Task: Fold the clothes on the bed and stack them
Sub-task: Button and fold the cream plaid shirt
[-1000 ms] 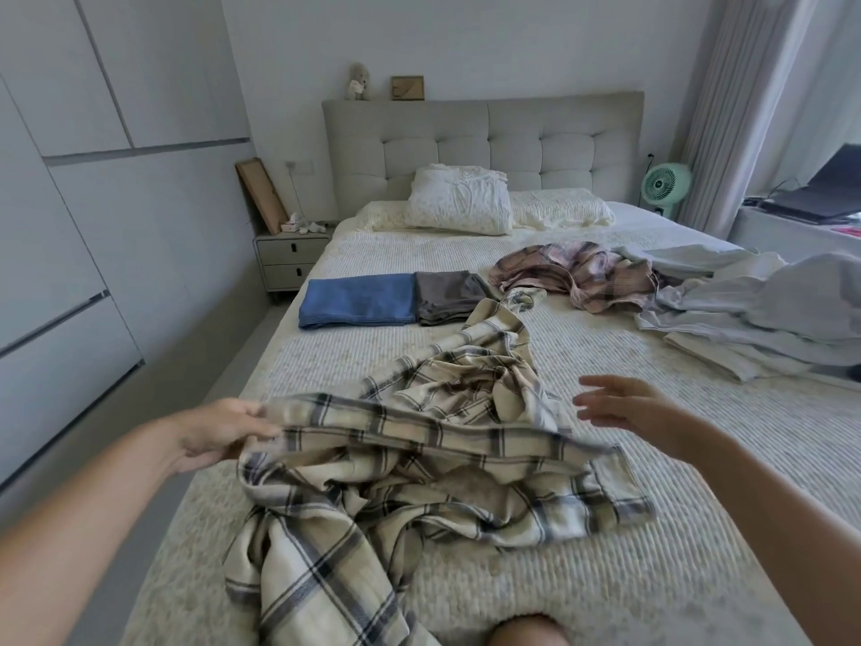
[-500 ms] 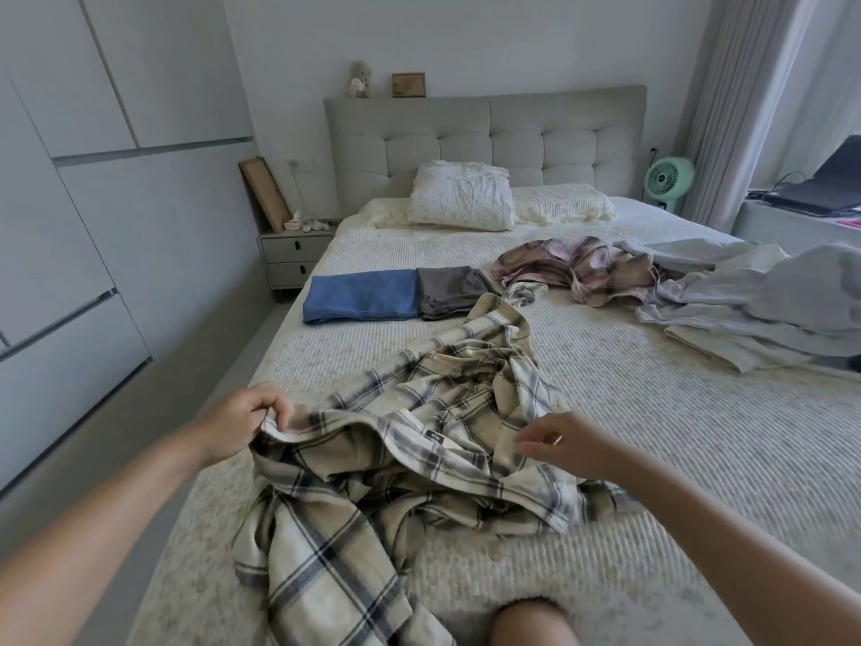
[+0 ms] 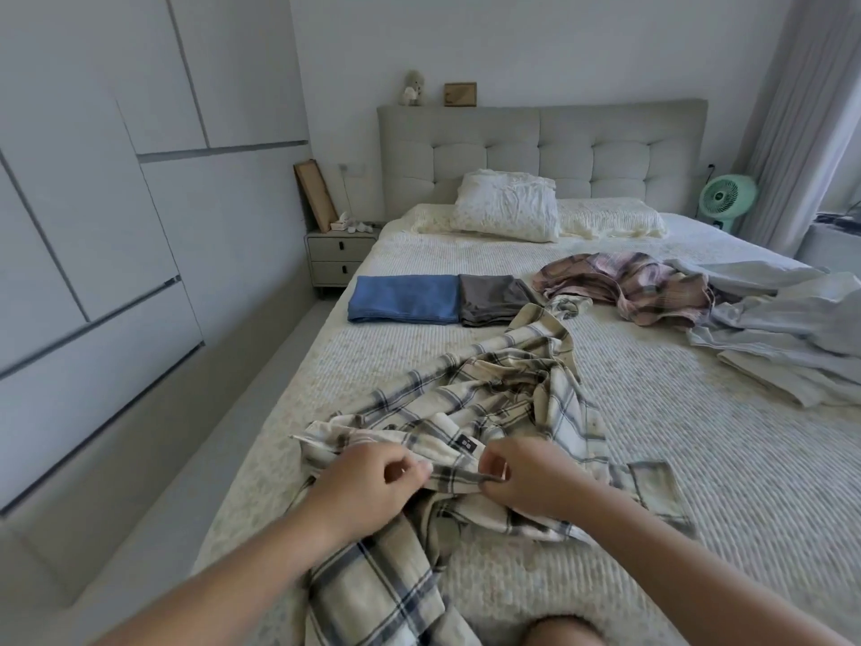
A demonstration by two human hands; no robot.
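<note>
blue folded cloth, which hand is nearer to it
Left. The left hand sits below the blue folded cloth, on its side of the bed; the right hand is further right.

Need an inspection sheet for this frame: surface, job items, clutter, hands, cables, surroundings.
Surface: bed with a ribbed cream cover, two pillows at the headboard.
Job's things: plaid shirt crumpled, unfolded; blue folded cloth and grey folded cloth side by side; pink plaid garment and pale grey clothes in heaps.
Clutter: nothing seen.
Hands: left hand and right hand both pinch the shirt's near edge.
Cables: nothing seen.
Surroundings: nightstand, green fan, wardrobe doors, curtain.
</note>
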